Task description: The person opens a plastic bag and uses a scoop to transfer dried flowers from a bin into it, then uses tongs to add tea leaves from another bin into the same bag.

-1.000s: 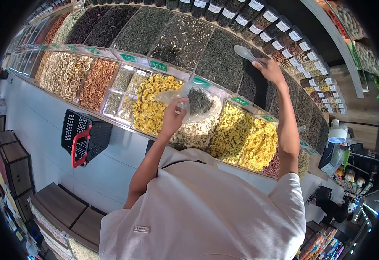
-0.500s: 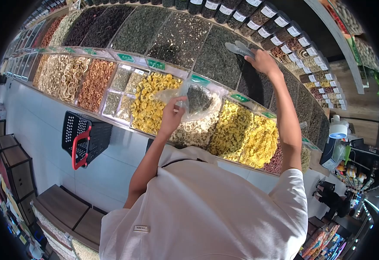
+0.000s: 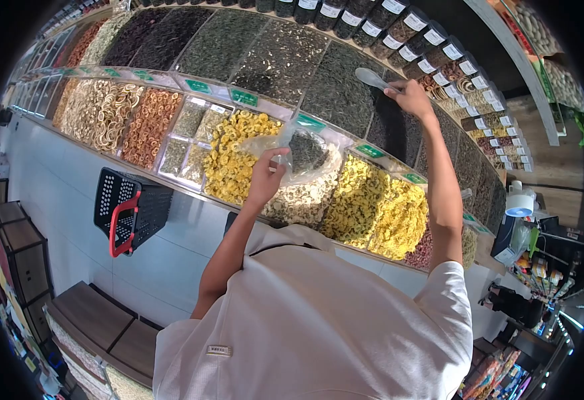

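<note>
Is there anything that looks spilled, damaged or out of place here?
Nothing clearly stands out. The left hand holds the bag, the right hand holds the scoop, and the basket stands on the floor; no spill shows.

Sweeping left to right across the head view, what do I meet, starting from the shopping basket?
Black shopping basket → left hand → dark bagged leaves → translucent scoop → right hand → white cylindrical object.
</note>
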`<action>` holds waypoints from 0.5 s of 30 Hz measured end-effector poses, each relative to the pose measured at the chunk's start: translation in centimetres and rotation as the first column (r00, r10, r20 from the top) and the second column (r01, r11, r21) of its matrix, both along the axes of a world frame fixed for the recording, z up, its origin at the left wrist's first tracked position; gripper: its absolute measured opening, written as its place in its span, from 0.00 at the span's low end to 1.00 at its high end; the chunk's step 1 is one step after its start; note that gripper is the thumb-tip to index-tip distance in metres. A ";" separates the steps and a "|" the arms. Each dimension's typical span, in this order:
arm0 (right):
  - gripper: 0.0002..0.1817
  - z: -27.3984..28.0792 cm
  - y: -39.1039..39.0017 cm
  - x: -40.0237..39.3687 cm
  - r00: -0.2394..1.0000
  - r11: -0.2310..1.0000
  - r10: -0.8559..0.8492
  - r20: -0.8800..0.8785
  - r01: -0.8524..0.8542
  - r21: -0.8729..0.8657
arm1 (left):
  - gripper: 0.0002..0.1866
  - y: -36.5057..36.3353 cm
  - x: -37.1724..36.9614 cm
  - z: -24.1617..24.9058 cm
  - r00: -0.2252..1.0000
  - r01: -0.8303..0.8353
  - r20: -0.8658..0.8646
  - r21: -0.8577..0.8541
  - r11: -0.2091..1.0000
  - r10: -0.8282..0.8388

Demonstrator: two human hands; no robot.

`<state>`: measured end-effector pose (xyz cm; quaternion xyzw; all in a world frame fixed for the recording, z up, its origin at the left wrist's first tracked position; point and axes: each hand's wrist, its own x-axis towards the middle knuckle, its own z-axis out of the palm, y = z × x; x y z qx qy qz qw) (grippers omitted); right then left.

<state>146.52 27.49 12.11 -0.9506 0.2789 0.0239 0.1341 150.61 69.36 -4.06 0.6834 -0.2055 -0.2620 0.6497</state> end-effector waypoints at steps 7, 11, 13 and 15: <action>0.22 0.6 -0.4 -1.6 0.980 0.925 -0.189 0.058 0.158 0.345 | 0.21 0.3 -0.1 -0.3 1.000 -0.003 0.004 -0.005 1.000 0.003; 0.23 1.8 -0.4 -2.4 0.975 0.916 -0.206 0.088 0.160 0.369 | 0.22 0.1 -0.1 -0.3 1.000 0.004 -0.012 -0.009 1.000 -0.004; 0.24 2.5 -0.3 -2.7 0.967 0.908 -0.216 0.137 0.147 0.393 | 0.22 0.0 -0.1 -0.5 1.000 0.005 0.001 -0.015 1.000 -0.005; 0.24 3.1 -0.6 -2.8 0.965 0.905 -0.219 0.145 0.145 0.401 | 0.22 -0.1 -0.2 -0.5 1.000 0.005 0.012 -0.020 1.000 -0.005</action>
